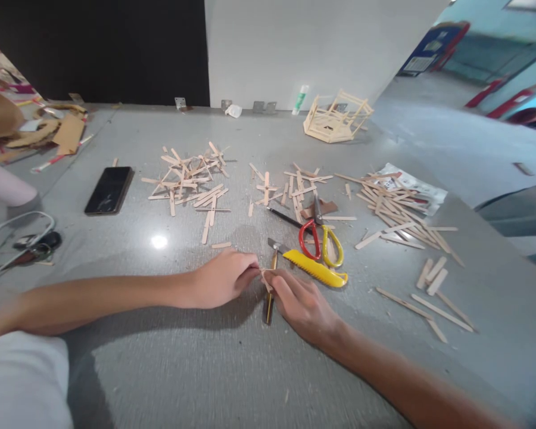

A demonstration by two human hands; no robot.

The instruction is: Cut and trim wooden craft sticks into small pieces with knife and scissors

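My left hand and my right hand meet near the middle of the grey table, their fingertips pinched on a small wooden stick piece. Below that piece lies a dark and gold pen-like tool, partly covered by the fingers. Just beyond my right hand rests a yellow cutter knife with its blade out. Scissors with one red and one yellow handle lie behind it, beside a black pencil-like stick.
Wooden sticks lie in piles at the back left, centre and right. A stick frame and glue stick stand at the back. A phone and cable are left. Parts of other people show at both edges.
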